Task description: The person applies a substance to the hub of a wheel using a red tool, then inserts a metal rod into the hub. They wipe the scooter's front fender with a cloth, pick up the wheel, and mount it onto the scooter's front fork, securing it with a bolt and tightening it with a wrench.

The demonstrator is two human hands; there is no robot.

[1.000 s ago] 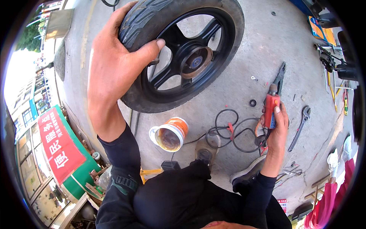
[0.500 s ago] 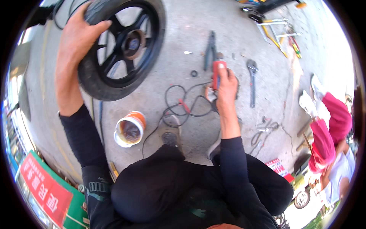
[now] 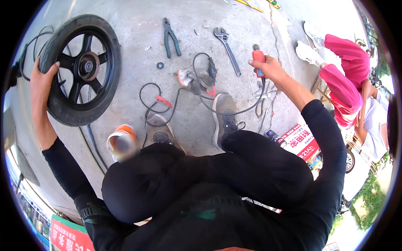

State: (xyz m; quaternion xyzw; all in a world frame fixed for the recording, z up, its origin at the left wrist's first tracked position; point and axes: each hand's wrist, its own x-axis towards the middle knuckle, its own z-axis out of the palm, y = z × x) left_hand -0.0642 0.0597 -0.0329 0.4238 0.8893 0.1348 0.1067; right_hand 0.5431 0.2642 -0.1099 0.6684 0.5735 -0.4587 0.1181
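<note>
My left hand (image 3: 44, 83) grips the rim of a black spoked wheel (image 3: 94, 85) with a tyre; thumb in front, fingers round the tread. Out to the right, my right hand (image 3: 272, 69) is closed round a small red corded electric grinder (image 3: 258, 58) with a dark rounded tip pointing away from me. Its black cord (image 3: 234, 113) loops across the ground toward my shoes. Between the hands lie green-handled pliers (image 3: 168, 38), an adjustable wrench (image 3: 228, 50) and a grey work glove (image 3: 194, 79) with an orange-and-white cuff.
An orange-and-white tub (image 3: 122, 140) of brown stuff stands beside my left knee. A small black ring (image 3: 160, 65) lies on the concrete. Thin tools and wire lie near my right shoe. At the right sits a person in pink trousers (image 3: 341, 79), near a red-and-white box (image 3: 299, 142).
My right hand has carried the grinder to the right, off the spot beside the pliers, uncovering the glove. My view has shifted, so the wheel, still in my left hand, appears lower and farther left.
</note>
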